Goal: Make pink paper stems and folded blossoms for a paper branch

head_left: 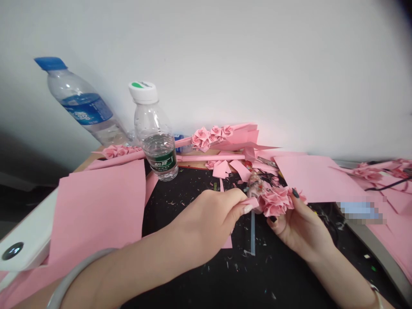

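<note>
Left hand (209,219) pinches a pink strip (251,202) against the flower (276,201) cupped in the right hand (301,227), near centre; keeping it taut should hold shape.

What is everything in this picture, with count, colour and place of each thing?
paper flower: one, pink, between both hands
paper sheets: several, pink, left and right of the mat
flower stems: at least two, pink, by the wall
white-capped bottle: one, clear, back left
blue-capped bottle: one, clear, far left
mat: one, black, under the hands
left hand: one, bare, pinching the flower's edge
right hand: one, dark nails, holding the flower
</note>
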Available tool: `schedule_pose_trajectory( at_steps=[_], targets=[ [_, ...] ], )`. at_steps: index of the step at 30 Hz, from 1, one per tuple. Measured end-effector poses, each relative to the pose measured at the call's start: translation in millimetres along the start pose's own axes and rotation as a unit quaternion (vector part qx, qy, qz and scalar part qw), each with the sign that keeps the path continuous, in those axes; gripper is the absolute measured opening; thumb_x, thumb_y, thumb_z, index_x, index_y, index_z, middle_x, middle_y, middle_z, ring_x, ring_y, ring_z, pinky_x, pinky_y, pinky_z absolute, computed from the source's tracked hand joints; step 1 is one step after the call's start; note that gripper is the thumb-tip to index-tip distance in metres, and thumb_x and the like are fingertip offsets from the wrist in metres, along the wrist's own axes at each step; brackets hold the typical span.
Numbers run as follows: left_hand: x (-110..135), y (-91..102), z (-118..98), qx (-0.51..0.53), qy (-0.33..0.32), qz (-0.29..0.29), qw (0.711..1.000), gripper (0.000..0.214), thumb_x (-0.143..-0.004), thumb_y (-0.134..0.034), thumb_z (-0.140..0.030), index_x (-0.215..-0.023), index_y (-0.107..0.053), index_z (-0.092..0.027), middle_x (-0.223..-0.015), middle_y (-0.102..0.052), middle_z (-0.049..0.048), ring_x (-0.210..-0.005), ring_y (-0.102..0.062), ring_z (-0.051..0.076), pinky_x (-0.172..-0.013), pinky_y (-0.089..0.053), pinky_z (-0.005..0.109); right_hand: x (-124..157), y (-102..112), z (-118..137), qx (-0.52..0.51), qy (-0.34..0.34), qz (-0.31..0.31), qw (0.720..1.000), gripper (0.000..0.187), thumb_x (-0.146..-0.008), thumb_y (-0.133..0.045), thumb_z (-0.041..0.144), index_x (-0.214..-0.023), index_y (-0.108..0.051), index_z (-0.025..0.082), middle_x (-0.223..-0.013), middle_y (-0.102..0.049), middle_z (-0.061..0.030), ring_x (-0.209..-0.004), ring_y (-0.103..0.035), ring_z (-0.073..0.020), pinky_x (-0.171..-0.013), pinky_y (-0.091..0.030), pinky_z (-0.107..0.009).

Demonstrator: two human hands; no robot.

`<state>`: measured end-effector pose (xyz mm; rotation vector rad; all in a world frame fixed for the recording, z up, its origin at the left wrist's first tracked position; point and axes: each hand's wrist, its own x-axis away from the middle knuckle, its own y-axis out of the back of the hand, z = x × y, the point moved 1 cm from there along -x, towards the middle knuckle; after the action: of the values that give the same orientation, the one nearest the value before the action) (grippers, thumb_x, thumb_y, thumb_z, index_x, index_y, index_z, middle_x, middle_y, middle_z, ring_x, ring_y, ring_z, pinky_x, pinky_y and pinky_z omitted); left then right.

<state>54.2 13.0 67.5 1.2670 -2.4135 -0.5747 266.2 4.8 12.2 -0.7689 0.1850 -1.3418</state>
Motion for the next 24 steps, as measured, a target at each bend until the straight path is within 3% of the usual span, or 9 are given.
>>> schedule_pose_trajectory(
  at_steps=[7,15,18,24],
  targets=[
    [0.0,-3.6,2.7,0.002,-0.008,-0.005,1.000,0.034,-0.092,-0.030,-0.040,-0.066,-0.037,-0.020,-0.056,-0.046,-0.0053,-0.051,-0.044,0.009,-0.052,-0.030,0.022,1.6,-4.1,-2.2,-0.004,0.013,0.023,1.000,0.014,-0.071,-0.072,0.034,-0.082,-0.070,0.025,-0.074,-0.072,0.0016,-0.060,-0.067,-0.0123,-0.057,-0.056,-0.021],
    [0.6,0.6,-2.1,0.025,0.002,0.010,1.000,0.034,-0.092,-0.031,-0.040,-0.066,-0.037,-0.020,-0.056,-0.045,-0.0046,-0.051,-0.044,0.009,-0.053,-0.032,0.021,1.1,-5.9,-2.4,0.016,0.015,0.019,1.000,0.015,-0.070,-0.072,0.036,-0.081,-0.069,0.027,-0.074,-0.072,0.0019,-0.063,-0.067,-0.0129,-0.058,-0.056,-0.022],
    [1.0,0.6,-3.2,0.026,0.002,0.041,0.999,0.031,-0.092,-0.031,-0.037,-0.066,-0.037,-0.020,-0.058,-0.046,-0.0040,-0.052,-0.046,0.010,-0.055,-0.033,0.021,0.7,-6.0,-2.4,0.025,0.018,0.005,1.000,0.017,-0.068,-0.074,0.036,-0.081,-0.070,0.025,-0.073,-0.072,0.0004,-0.061,-0.066,-0.0143,-0.057,-0.055,-0.024],
    [0.8,-0.1,-1.5,0.012,-0.010,0.021,1.000,0.030,-0.092,-0.031,-0.035,-0.066,-0.036,-0.020,-0.054,-0.042,-0.0049,-0.049,-0.044,0.009,-0.053,-0.030,0.021,2.5,-4.6,-3.0,0.045,0.022,0.009,0.999,0.017,-0.069,-0.072,0.038,-0.081,-0.068,0.027,-0.076,-0.072,0.0012,-0.064,-0.066,-0.0145,-0.058,-0.055,-0.025]
  ],
)
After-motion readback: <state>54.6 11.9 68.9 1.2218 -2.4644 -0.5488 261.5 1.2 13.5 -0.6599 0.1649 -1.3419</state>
